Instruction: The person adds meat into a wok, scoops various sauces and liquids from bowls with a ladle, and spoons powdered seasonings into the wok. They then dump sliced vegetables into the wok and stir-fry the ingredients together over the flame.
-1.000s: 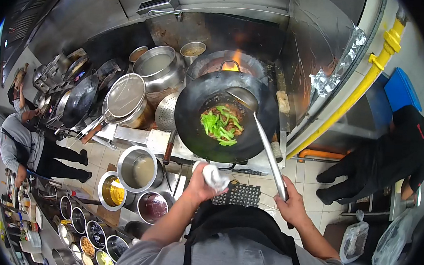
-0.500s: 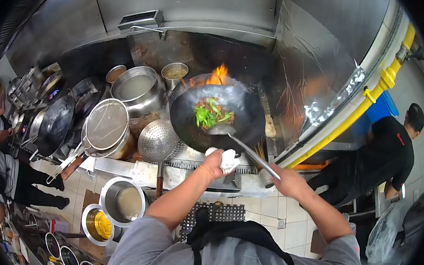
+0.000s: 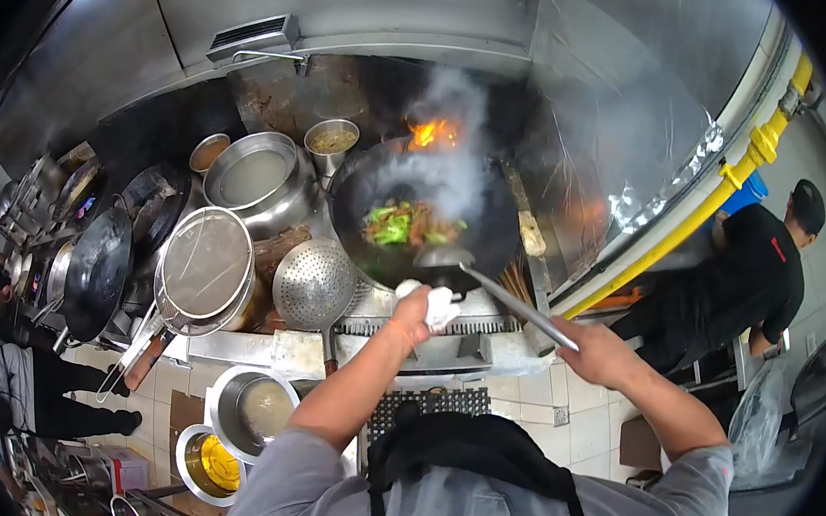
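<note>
A black wok (image 3: 495,221) sits on the burner, smoke rising from it. Green vegetables and browned pieces (image 3: 414,225) lie inside, left of its middle. My left hand (image 3: 410,314) is closed round a folded white cloth (image 3: 441,310) at the wok's near edge; the handle beneath is mostly hidden. My right hand (image 3: 592,354) grips the end of a long metal ladle (image 3: 518,303). The ladle's bowl is inside the wok, at the near side of the food.
Flames (image 3: 432,133) rise behind the wok. Left of it are a perforated skimmer (image 3: 315,283), a mesh strainer (image 3: 205,263) and a steel pot (image 3: 290,190). Two metal pots (image 3: 218,417) stand low at front left. A co-worker (image 3: 737,274) bends at right; others are at far left.
The food has shifted left in the wok, and smoke has thickened. My right hand and the ladle have moved slightly right and down. The camera view has shifted a little.
</note>
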Motion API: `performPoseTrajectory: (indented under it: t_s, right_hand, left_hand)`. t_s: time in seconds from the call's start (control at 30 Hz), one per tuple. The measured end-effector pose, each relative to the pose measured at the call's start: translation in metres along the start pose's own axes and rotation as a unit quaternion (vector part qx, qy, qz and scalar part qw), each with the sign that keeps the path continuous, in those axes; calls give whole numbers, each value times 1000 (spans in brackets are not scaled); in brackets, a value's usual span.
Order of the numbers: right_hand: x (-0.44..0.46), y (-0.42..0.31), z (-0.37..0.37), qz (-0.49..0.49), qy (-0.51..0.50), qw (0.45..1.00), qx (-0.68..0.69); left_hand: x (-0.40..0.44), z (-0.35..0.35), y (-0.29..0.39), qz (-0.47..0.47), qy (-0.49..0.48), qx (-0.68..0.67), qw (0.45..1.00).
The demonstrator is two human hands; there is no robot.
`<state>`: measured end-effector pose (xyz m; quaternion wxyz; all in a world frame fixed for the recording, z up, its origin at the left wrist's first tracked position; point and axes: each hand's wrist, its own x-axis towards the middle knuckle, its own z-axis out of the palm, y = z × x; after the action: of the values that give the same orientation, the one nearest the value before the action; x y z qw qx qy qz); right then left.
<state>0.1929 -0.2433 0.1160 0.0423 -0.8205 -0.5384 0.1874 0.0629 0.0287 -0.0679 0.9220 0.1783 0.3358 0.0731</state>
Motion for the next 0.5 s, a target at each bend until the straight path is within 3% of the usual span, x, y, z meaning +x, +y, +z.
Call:
performPoseTrajectory:
  t_s: [0.1, 0.13, 0.23, 0.27, 0.33, 0.4, 0.47, 0.5]
  right_hand:
    - [7, -6, -12, 23, -36, 998, -46]
    - [21, -4, -7, 21, -39, 998, -43]
    - [76, 4, 23, 10, 6, 999, -35]
    - [83, 4, 30, 31, 31, 998, -40]
    - [79, 7, 31, 50, 60, 996, -42]
    - [60, 18, 23, 45, 27, 998, -25]
    - [43, 35, 20, 15, 34, 999, -2]
    - [31, 33, 2, 7, 3, 1000, -15]
  left_hand:
    - [-33, 30, 3, -28, -30, 54, 998]
    - [-25, 26, 4, -54, -28, 16, 998]
    - [24, -17, -17, 45, -32, -10, 998]
    - [6, -5, -37, 73, 30, -50, 996]
    - [-22, 4, -83, 43, 99, -19, 994]
    - [-17, -14, -115, -12, -81, -47, 996]
    - [-49, 33, -87, 57, 65, -10, 996]
    - [-27, 24, -65, 51, -11, -13, 999]
